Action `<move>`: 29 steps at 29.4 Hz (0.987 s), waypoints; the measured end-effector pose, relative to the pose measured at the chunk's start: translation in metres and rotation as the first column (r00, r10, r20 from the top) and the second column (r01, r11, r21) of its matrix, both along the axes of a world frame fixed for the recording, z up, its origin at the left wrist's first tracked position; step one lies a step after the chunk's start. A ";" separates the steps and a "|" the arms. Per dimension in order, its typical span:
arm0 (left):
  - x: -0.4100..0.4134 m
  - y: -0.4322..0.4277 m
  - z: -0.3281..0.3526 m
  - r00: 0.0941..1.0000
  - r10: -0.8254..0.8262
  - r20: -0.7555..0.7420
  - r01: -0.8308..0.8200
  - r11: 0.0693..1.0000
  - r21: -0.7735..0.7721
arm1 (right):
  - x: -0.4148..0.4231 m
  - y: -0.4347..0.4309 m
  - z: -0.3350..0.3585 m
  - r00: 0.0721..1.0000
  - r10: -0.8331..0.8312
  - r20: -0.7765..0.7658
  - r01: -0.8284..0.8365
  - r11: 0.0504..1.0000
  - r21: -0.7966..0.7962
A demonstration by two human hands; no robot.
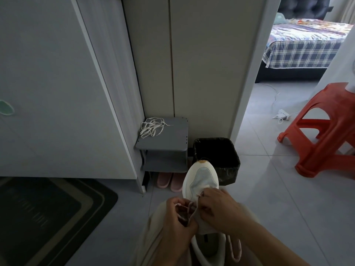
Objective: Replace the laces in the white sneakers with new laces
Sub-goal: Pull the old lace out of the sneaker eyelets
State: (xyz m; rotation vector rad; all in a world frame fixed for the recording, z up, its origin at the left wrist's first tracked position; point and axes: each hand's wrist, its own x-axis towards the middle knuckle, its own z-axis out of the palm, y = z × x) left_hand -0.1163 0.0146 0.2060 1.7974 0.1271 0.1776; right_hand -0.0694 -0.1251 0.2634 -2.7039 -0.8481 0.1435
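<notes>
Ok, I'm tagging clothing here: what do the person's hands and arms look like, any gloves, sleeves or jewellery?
The left hand and right hand are ungloved. The left forearm and right forearm are uncovered, with no sleeve in frame. No watch or bracelet shows at either wrist; blur makes rings impossible to rule out.

sneaker (202, 177) eyelets hidden — heel cut off

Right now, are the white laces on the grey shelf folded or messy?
Messy: the white laces lie in loose, crossing loops on the grey shelf, one end trailing out.
</notes>
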 end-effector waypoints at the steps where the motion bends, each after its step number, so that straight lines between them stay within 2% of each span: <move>1: 0.000 0.000 -0.001 1.000 -0.005 0.000 0.005 1.000 -0.007 | 0.002 -0.003 0.000 1.000 0.007 -0.013 -0.007 1.000 0.021; 5: 0.000 0.002 -0.003 1.000 0.017 0.016 -0.017 0.999 0.040 | -0.003 0.001 -0.008 0.997 -0.078 0.010 0.077 0.996 0.047; 8: 0.001 0.003 0.003 1.000 0.004 0.019 -0.004 1.000 0.023 | -0.008 0.006 -0.018 0.977 -0.209 -0.036 0.212 0.956 0.201; 11: 0.004 0.004 0.013 1.000 -0.028 -0.013 0.029 0.999 0.041 | -0.005 0.004 -0.024 0.961 -0.269 -0.068 0.277 0.912 0.302; 13: 0.009 0.006 0.016 0.999 -0.041 -0.022 0.043 0.996 0.080 | -0.006 0.004 -0.027 0.955 -0.292 -0.055 0.293 0.899 0.325; 18: 0.020 0.014 0.013 0.989 -0.104 0.102 0.071 0.957 0.280 | -0.010 0.005 -0.041 0.946 -0.317 -0.060 0.314 0.861 0.400; 24: 0.026 0.015 0.012 0.959 -0.214 0.187 0.097 0.865 0.492 | -0.017 0.007 -0.035 0.943 -0.330 0.027 0.306 0.898 0.315; 29: 0.032 0.006 0.017 0.952 -0.295 0.080 0.205 0.808 0.552 | -0.014 0.005 -0.026 0.931 -0.352 0.100 0.314 0.908 0.276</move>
